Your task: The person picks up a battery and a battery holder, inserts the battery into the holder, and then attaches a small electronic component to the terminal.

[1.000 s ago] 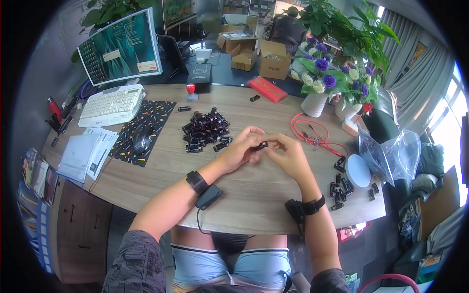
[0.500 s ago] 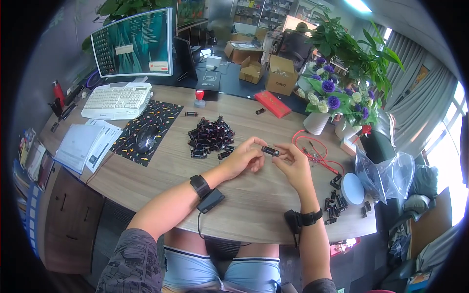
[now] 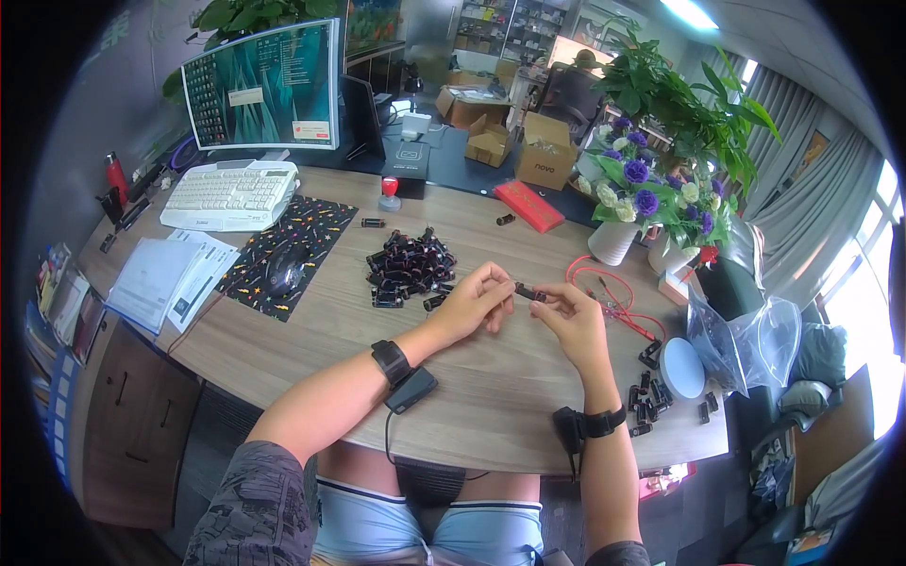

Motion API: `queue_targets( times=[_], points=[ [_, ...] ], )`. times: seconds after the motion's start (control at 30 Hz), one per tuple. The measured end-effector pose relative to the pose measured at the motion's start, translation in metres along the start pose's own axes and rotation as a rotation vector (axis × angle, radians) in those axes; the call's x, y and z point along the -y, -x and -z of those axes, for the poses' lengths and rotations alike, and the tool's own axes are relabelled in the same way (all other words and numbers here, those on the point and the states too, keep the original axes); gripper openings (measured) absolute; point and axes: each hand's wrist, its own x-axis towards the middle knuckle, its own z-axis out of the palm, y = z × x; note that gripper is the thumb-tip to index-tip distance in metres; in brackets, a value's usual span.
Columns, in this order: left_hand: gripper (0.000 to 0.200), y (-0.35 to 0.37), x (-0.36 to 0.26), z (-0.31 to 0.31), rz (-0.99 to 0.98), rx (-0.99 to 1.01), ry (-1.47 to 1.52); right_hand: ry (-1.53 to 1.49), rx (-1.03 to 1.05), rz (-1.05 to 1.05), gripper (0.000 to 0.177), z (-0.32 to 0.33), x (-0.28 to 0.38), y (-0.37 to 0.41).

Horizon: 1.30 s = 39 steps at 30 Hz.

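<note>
Both of my hands are raised a little over the middle of the wooden desk (image 3: 472, 377). Between their fingertips is a small black cylindrical part (image 3: 528, 291). My left hand (image 3: 472, 300) pinches its left end and my right hand (image 3: 571, 316) pinches its right end. Just left of my left hand lies a pile of several similar black cylinders (image 3: 408, 267). A second, smaller group of these black parts (image 3: 646, 396) lies near my right wrist, beside a round white disc (image 3: 681, 366). Each wrist wears a black band.
A red cable (image 3: 609, 283), flower vases (image 3: 612, 241) and clear plastic bags (image 3: 750, 340) occupy the right. At the left are a mouse on a patterned pad (image 3: 281, 269), papers (image 3: 160, 278), a white keyboard (image 3: 231, 193) and a monitor (image 3: 264, 90). Cardboard boxes (image 3: 547, 149) stand behind the desk.
My hands have risen slightly and spread apart, so the black part now shows between the fingertips. The view has shifted a little to the right.
</note>
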Motion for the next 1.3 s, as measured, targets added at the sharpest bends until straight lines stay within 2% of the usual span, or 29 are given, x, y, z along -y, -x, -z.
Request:
queue_targets(
  times=[0.5,1.3],
  points=[
    [0.019,0.0037,-0.0041,0.0017,-0.071,-0.02,-0.022,-0.051,0.145,-0.07,0.031,-0.0011,0.0032,0.0015],
    [0.02,0.0026,0.0019,0.0011,-0.114,-0.024,-0.004,0.03,0.151,-0.095,0.034,-0.0051,0.005,0.0034]
  ],
)
